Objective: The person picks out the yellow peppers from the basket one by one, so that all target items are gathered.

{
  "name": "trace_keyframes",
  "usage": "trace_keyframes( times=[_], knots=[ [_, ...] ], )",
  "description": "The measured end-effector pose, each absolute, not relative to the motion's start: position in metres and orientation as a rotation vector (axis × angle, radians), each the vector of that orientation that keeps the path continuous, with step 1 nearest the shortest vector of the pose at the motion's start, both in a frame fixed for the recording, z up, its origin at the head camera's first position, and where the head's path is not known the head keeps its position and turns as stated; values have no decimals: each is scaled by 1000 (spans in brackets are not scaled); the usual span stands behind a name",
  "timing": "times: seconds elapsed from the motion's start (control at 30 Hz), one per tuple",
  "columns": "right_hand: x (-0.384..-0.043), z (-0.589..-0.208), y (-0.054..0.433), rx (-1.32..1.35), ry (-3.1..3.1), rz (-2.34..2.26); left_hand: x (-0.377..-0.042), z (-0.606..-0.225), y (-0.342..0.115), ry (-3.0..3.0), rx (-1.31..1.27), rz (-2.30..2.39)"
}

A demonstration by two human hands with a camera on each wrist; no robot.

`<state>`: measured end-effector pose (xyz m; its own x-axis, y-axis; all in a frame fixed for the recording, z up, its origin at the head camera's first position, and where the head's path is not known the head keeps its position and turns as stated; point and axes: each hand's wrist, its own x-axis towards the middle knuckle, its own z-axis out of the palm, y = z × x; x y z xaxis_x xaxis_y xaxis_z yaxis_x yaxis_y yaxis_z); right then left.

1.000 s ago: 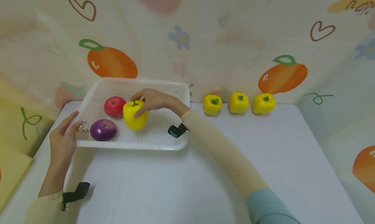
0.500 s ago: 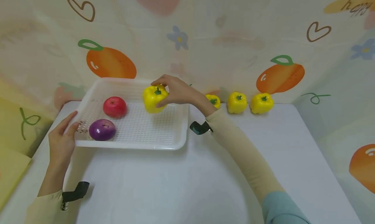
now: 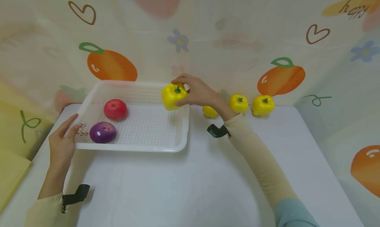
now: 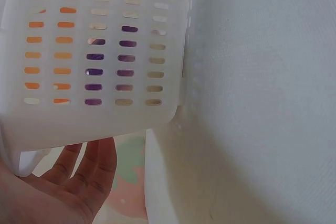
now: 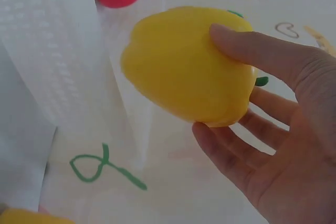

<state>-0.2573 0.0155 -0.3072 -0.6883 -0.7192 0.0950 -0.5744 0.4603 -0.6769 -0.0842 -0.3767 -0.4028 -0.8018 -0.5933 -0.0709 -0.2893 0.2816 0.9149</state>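
Observation:
My right hand (image 3: 201,92) grips a yellow bell pepper (image 3: 172,97) between thumb and fingers, held up over the basket's back right corner. In the right wrist view the yellow bell pepper (image 5: 184,66) lies on its side, its green stem toward the palm. My left hand (image 3: 63,143) holds the left rim of a white plastic basket (image 3: 130,148). The left wrist view has the fingers of the left hand (image 4: 79,182) against the slotted basket wall (image 4: 110,116). Inside the basket are a red apple-like fruit (image 3: 115,109) and a glossy purple eggplant-like vegetable (image 3: 103,132), both at its left side.
Right of the basket, two yellow bell peppers (image 3: 238,103) (image 3: 263,105) stand along the table's back edge. Another yellow bell pepper (image 3: 209,112) is partly hidden behind my right hand. A patterned cloth wall (image 3: 207,55) rises behind the white table (image 3: 142,187).
My right hand has lifted the yellow bell pepper from beside the red fruit and carried it rightward to the basket's right end. My left hand has stayed at the rim.

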Motion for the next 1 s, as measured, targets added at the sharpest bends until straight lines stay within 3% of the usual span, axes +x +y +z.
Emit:
trace_keyframes(
  times=[1.0],
  knots=[
    [-268,-298,154,-847,2768,-996,-83,-400,-376,-2251,826,-1519]
  ],
)
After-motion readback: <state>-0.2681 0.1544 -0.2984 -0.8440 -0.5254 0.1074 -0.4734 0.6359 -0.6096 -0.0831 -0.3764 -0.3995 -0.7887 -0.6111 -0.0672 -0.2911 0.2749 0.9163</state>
